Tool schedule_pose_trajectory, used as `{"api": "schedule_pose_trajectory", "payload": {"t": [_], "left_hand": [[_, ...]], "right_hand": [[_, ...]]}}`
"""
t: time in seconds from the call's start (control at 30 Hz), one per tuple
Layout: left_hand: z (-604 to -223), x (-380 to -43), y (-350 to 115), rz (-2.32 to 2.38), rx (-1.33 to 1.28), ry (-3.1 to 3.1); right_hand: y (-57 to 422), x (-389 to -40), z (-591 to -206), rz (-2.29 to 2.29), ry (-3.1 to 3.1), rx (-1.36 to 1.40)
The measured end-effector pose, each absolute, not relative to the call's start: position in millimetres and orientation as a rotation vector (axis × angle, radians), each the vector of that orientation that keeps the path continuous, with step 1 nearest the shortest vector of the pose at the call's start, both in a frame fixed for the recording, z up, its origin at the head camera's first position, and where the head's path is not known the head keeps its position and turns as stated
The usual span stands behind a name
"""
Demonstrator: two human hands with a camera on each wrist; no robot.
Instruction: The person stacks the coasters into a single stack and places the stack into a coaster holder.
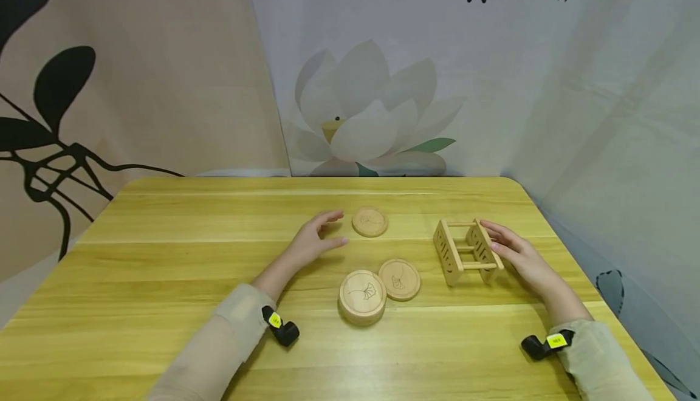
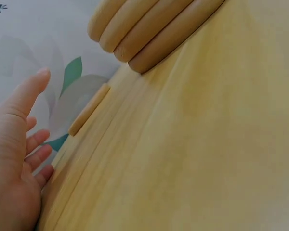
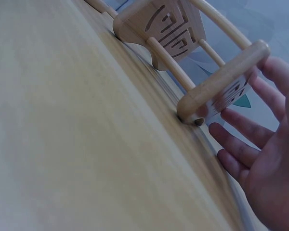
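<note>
My left hand (image 1: 312,243) is held over the table with thumb and fingers spread, holding nothing. Just beyond its fingertips lies a round wooden coaster (image 1: 369,222), seen edge-on in the left wrist view. Nearer to me stands a stack of several wooden coasters (image 1: 362,294), the top one marked with a leaf drawing. Another coaster (image 1: 400,279) lies against the stack's right side. Farther right is a wooden coaster rack (image 1: 451,255) with two cut-out side panels joined by rods. My right hand (image 1: 519,258) touches its right panel (image 3: 221,86) from outside, fingers loosely extended.
The wooden table (image 1: 164,279) carries all of these things. A printed cloth backdrop (image 1: 377,103) rises behind its far edge. Black wrist cameras sit on both sleeves.
</note>
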State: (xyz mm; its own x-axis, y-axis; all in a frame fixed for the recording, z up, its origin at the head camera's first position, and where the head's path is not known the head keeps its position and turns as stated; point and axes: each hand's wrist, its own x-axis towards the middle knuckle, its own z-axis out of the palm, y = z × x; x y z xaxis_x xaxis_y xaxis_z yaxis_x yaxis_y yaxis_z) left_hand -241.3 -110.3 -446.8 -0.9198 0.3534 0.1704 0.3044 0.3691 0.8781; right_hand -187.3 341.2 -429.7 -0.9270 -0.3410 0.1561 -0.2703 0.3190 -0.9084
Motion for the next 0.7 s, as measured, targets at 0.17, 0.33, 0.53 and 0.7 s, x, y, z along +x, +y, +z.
{"api": "schedule_pose_trajectory", "payload": {"t": [0.17,0.33,0.53,0.7], "left_hand": [[-444.9,-249.6,-103.7,1.589,0.586,2.557],[-443.4,-257.7,-96.4,1.510,0.599,2.534],[-440.5,-267.2,-87.9,1.363,0.606,2.579],[-439.9,-276.4,-82.1,1.291,0.618,2.613]], "right_hand": [[342.1,-186.9,-430.3,-1.699,2.503,-0.584],[342.6,-185.7,-430.3,-1.682,2.523,-0.557],[342.3,-185.9,-430.0,-1.680,2.518,-0.565],[342.2,-186.5,-430.6,-1.699,2.499,-0.583]]}}
